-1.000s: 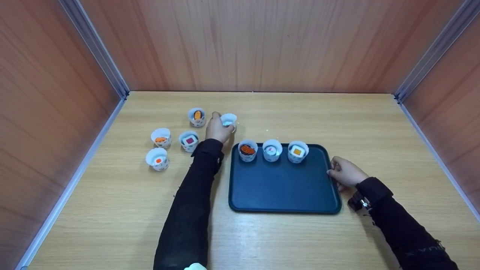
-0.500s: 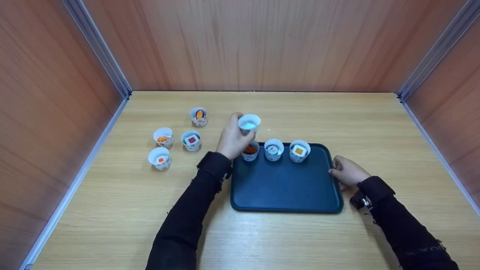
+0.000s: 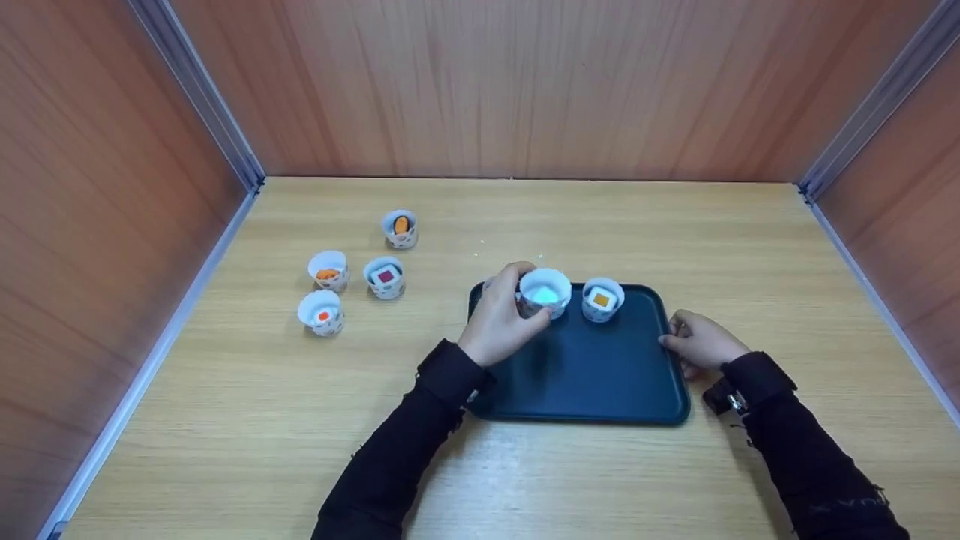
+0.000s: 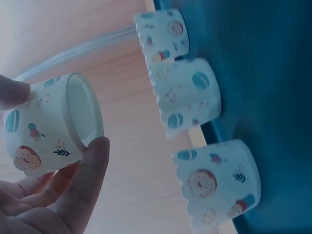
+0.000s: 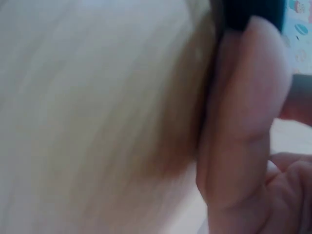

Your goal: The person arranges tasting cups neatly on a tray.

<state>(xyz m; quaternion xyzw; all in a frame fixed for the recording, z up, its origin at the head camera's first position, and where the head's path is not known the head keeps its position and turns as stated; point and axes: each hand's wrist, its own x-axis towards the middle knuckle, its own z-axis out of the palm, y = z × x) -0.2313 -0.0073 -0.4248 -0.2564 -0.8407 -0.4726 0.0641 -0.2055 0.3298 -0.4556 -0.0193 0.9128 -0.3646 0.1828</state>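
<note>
My left hand (image 3: pixel 501 319) grips a small white paper baking cup (image 3: pixel 545 291) between thumb and fingers, over the far part of the dark tray (image 3: pixel 592 382). The left wrist view has this cup tilted, its base and printed doughnut side showing, clear of the others. Along the tray's far edge stand three more printed cups; one (image 3: pixel 602 300) holds a white piece with a yellow centre, while my left hand and the held cup mostly hide the other two in the head view. My right hand (image 3: pixel 701 343) pinches the tray's right rim, a finger (image 5: pixel 243 117) lying along it.
Several filled baking cups stand left of the tray: one with an orange and dark piece (image 3: pixel 400 227), one with a red-centred white square (image 3: pixel 385 277), one with orange bits (image 3: pixel 328 270), one with a red-dotted piece (image 3: pixel 322 313). Wooden panels (image 3: pixel 517 90) wall the table.
My left hand has lifted the baking cup off the table behind the tray and carried it right and nearer, over the tray. My right hand stays at the tray's rim.
</note>
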